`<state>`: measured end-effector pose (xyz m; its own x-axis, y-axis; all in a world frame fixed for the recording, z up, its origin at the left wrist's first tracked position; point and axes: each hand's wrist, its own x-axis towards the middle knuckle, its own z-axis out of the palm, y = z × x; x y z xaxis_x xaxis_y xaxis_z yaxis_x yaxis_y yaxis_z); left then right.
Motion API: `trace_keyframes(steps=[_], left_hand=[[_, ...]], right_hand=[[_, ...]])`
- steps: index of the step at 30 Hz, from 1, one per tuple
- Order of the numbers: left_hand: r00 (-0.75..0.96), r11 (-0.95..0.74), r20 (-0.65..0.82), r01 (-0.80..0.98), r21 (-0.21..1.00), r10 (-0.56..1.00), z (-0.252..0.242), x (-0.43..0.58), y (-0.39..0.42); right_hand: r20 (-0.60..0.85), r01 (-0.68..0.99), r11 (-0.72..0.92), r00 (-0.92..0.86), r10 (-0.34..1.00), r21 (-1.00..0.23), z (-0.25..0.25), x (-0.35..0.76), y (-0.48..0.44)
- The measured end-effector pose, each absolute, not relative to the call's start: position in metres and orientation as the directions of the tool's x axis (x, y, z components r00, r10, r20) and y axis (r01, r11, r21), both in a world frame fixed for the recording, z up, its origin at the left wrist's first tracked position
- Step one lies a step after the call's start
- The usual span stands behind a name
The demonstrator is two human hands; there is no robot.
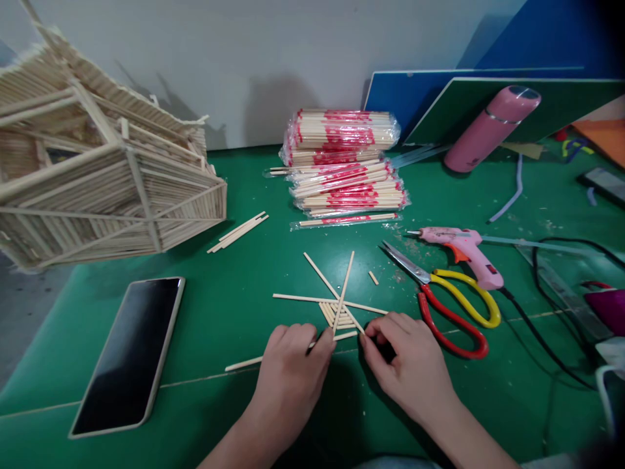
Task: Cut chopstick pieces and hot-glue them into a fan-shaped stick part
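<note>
Several thin wooden chopsticks cross one another on the green table, with one long horizontal chopstick (293,298) running behind the others. Short cut pieces lie side by side in a small panel (344,320) under the crossing. My left hand (295,368) is closed, fingertips pinching the lower end of the upright slanting chopstick (346,277). Another chopstick (241,365) lies under that hand, both ends showing. My right hand (407,361) pinches the lower end of the diagonal chopstick (319,273). A short offcut (374,278) rests just beyond the right hand.
Scissors (434,286) and a pink glue gun (461,247) with a black cord lie right. Plastic-wrapped chopstick bundles (342,163) are stacked behind. A pink flask (491,130) leans against boards. On the left are a stick-built model (141,195), loose chopsticks (239,232) and a phone (129,355).
</note>
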<state>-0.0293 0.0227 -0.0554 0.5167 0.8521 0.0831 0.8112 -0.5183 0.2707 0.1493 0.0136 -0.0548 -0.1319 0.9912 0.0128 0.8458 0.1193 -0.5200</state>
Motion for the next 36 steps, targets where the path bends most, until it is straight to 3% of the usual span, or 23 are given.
trace_keyframes(steps=[6, 14, 25, 31, 36], left_hand=[[0.553, -0.559, 0.105, 0.786, 0.265, 0.827, -0.056, -0.028, 0.022], [0.568, -0.576, 0.101, 0.808, 0.125, 0.817, -0.061, -0.030, 0.022], [0.553, -0.586, 0.204, 0.790, 0.178, 0.808, -0.072, -0.030, 0.019], [0.542, -0.579, 0.215, 0.794, 0.185, 0.812, -0.070, -0.031, 0.021], [0.552, -0.582, 0.193, 0.794, 0.176, 0.811, -0.068, -0.035, 0.025]], right_hand=[[0.053, 0.796, 0.133, -0.126, 0.991, -0.590, -0.055, 0.154, 0.011], [0.106, 0.664, 0.177, -0.146, 0.984, -0.727, -0.057, 0.153, 0.012], [0.136, 0.731, 0.227, -0.183, 0.974, -0.644, -0.061, 0.150, 0.013], [0.126, 0.682, 0.203, -0.161, 0.979, -0.702, -0.062, 0.151, 0.011], [0.116, 0.575, 0.117, -0.039, 0.992, -0.810, -0.063, 0.154, 0.010]])
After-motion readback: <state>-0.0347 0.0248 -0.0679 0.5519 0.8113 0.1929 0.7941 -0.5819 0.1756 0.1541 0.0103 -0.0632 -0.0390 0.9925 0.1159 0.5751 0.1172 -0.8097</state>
